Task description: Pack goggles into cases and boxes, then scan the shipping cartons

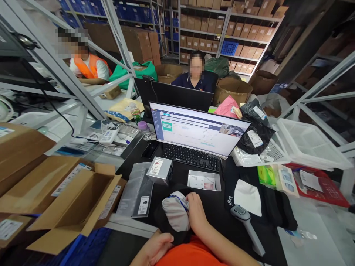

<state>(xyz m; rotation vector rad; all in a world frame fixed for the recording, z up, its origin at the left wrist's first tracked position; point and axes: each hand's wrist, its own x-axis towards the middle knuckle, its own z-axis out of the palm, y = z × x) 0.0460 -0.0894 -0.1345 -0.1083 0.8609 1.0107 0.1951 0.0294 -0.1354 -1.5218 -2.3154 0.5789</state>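
Close to my body I hold a rolled bundle of grey and black cloth (174,216) with a small label on a blue cord. My right hand (196,213) presses on the bundle's right side, fingers curled round it near the label. My left hand (155,248) grips the black cloth from below at the desk's front edge. The bundle rests on the black desk mat (215,212), just in front of a small grey box (160,170) and a flat clear packet (204,181).
A monitor (198,129) and keyboard (191,157) stand behind. A handheld scanner (245,225) and white cloth (247,197) lie right. Open cardboard boxes (69,203) crowd the left. White trays (309,144) and black parcels (256,127) sit at right. Two people sit across.
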